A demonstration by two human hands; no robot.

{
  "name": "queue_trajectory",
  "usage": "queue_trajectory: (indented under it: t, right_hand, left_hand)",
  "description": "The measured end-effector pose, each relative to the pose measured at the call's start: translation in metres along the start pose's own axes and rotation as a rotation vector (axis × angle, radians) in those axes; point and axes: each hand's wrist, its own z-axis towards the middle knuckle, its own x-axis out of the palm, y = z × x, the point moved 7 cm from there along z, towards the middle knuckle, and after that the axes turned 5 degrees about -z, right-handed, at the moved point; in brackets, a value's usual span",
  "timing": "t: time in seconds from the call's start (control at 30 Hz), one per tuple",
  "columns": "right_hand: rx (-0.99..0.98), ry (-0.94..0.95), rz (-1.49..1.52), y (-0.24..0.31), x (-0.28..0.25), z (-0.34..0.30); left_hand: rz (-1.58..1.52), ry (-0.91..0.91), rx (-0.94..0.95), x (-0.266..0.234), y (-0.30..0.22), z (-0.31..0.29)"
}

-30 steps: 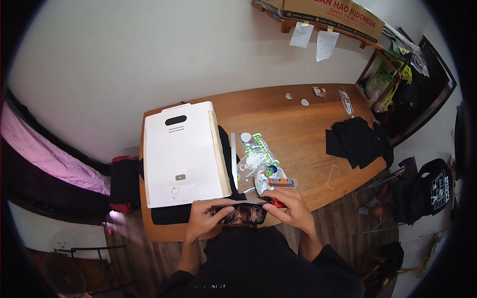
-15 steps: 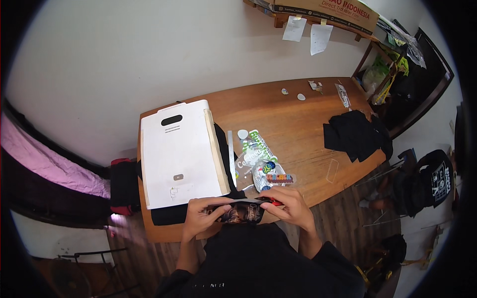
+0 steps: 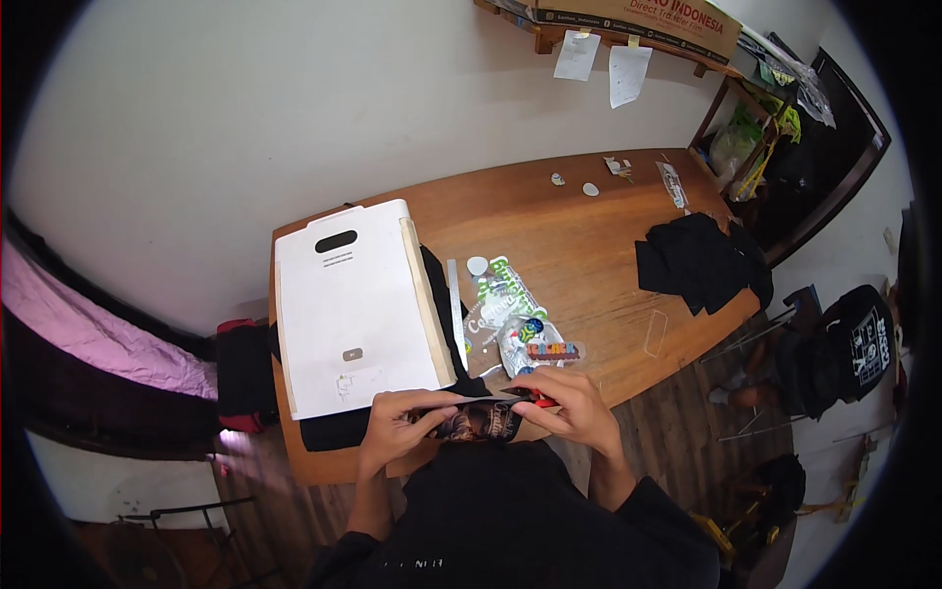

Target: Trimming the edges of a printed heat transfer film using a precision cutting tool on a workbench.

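Observation:
Close to my body, at the table's front edge, my left hand (image 3: pixel 397 428) is closed on a dark printed sheet (image 3: pixel 474 423) with a brownish picture. My right hand (image 3: pixel 573 404) is closed around red-handled scissors (image 3: pixel 539 399). Their dark blades lie along the sheet's upper edge; whether they are apart is too small to tell. Just beyond my right hand lie colourful printed film cut-outs (image 3: pixel 510 304) and a crumpled clear piece. To the left, a white flat panel (image 3: pixel 358 304) with a dark slot rests over black cloth (image 3: pixel 339 434).
The wooden table (image 3: pixel 589 245) holds a pale ruler-like strip (image 3: pixel 456 314), small scraps (image 3: pixel 590 189) at the back and a folded black garment (image 3: pixel 697 265) at right. Above is a shelf with a cardboard box (image 3: pixel 638 29). A person in black (image 3: pixel 834 353) sits at far right.
The view has shifted slightly. My hands keep nearly the same hold on the sheet and scissors, with the sheet a little differently angled.

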Motion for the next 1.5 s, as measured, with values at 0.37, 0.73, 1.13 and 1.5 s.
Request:
queue_trajectory:
  t: [0.37,0.73,1.13,1.5]
  right_hand:
    - [-0.001,0.003,0.001,0.005,0.000,0.000]
    - [-0.008,0.026,-0.021,0.005,0.002,0.000]
    - [-0.009,0.041,-0.055,0.004,0.000,-0.006]
    - [0.043,0.018,0.044,-0.007,0.011,-0.017]
  left_hand:
    - [0.011,0.002,-0.021,0.000,0.001,-0.002]
    - [0.028,0.032,-0.014,0.004,-0.001,-0.002]
    - [0.047,0.052,-0.029,0.008,-0.003,-0.004]
    - [-0.003,0.040,-0.100,0.009,-0.002,-0.006]
